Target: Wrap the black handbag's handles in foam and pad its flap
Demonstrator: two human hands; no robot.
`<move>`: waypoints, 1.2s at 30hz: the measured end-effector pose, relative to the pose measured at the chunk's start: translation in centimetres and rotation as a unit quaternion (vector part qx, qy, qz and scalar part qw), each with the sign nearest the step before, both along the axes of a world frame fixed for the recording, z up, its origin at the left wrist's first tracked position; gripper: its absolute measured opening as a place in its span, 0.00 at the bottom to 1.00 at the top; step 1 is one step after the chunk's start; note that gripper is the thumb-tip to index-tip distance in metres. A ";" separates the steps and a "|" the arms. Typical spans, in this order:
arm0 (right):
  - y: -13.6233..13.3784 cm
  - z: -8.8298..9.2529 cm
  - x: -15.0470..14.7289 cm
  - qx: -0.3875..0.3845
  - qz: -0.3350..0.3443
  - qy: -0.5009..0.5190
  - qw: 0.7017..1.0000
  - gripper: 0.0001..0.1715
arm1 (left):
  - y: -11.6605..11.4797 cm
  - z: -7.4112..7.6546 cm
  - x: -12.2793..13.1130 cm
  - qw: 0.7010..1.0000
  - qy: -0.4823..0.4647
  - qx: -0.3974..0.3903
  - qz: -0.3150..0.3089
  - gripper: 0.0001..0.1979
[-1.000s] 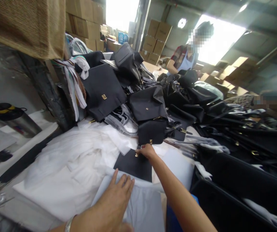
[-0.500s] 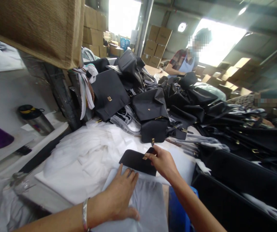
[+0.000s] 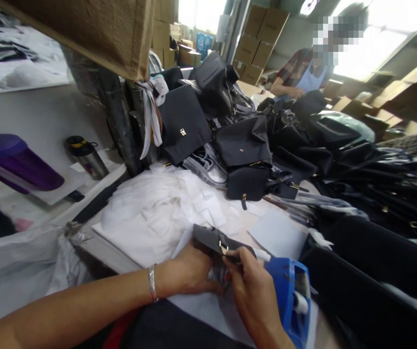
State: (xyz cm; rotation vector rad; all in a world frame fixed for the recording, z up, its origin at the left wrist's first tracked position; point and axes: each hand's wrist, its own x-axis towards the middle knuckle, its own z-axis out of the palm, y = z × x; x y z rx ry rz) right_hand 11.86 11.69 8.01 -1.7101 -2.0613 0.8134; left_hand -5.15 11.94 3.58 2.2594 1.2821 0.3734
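Note:
A black flap piece [image 3: 208,236] with a gold buckle stands tilted over white sheeting at the table's near edge. My left hand [image 3: 190,271], with a silver bangle at its wrist, is wrapped round its left side from below, and part of its fingers is hidden. Pinched at the buckle and strap is my right hand [image 3: 252,281]. Beyond both hands, a small black bag [image 3: 245,183] with a gold clasp lies against the bag pile. Thin white sheets [image 3: 157,208] are heaped to the left.
Black bags [image 3: 242,140] are piled across the back and right. A blue plastic holder [image 3: 284,291] sits beside my right hand. Left are a steel bottle [image 3: 91,160] and a purple container [image 3: 23,162]. Another person [image 3: 302,72] stands behind the pile, near cardboard boxes [image 3: 259,43].
The black flap piece has gone from lying flat to tilted. My left hand has moved from the pale sheet onto it. The view has shifted, showing more of the blue holder.

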 end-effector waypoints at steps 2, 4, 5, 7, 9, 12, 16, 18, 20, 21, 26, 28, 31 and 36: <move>-1.1 -1.0 0.3 -0.030 -0.019 0.052 0.998 0.08 | -0.3 0.0 -0.3 1.000 -0.016 0.003 -0.004 0.36; -2.0 -2.1 0.5 -0.068 -0.032 0.103 0.992 0.09 | -0.6 0.0 -0.8 0.999 -0.016 0.020 -0.031 0.29; -2.3 -2.5 0.5 -0.082 -0.035 0.120 0.989 0.10 | -0.6 0.1 -1.0 0.998 -0.008 0.031 -0.051 0.26; -2.9 -3.2 0.5 -0.094 -0.037 0.138 0.985 0.11 | -0.8 0.1 -1.5 0.995 0.013 0.049 -0.082 0.19; -3.4 -3.7 0.3 -0.092 -0.036 0.140 0.985 0.11 | -0.9 0.1 -1.9 0.993 0.034 0.057 -0.095 0.16; -4.0 -4.1 0.2 -0.080 -0.025 0.137 0.987 0.10 | -1.3 0.3 -2.1 0.992 0.046 0.065 -0.100 0.15; -4.5 -4.7 0.3 -0.075 -0.006 0.156 0.985 0.10 | -1.9 0.2 -2.3 0.991 0.030 0.092 -0.090 0.16; -4.6 -4.8 0.4 -0.072 0.002 0.165 0.984 0.11 | -2.1 0.2 -2.6 0.992 0.010 0.099 -0.078 0.19; -4.7 -4.8 0.4 -0.065 0.003 0.167 0.984 0.12 | -2.3 0.3 -3.1 0.994 -0.007 0.094 -0.063 0.25; -4.7 -4.8 0.4 -0.063 0.003 0.167 0.984 0.13 | -2.5 0.4 -3.4 0.995 -0.012 0.089 -0.053 0.30; -5.1 -4.8 0.2 -0.054 -0.021 0.173 0.983 0.16 | -4.6 1.1 -5.9 0.998 0.007 0.061 0.019 0.22; -5.2 -4.8 0.0 -0.052 -0.020 0.168 0.984 0.17 | -5.9 0.7 -6.7 0.993 -0.018 0.049 0.101 0.17; -5.3 -4.7 -0.1 -0.045 -0.003 0.148 0.988 0.16 | -7.5 -0.6 -7.0 0.948 -0.117 -0.019 0.294 0.27; -5.4 -4.6 0.0 -0.012 0.020 0.113 0.993 0.14 | -7.7 -2.4 -6.5 0.826 -0.293 -0.267 0.400 0.26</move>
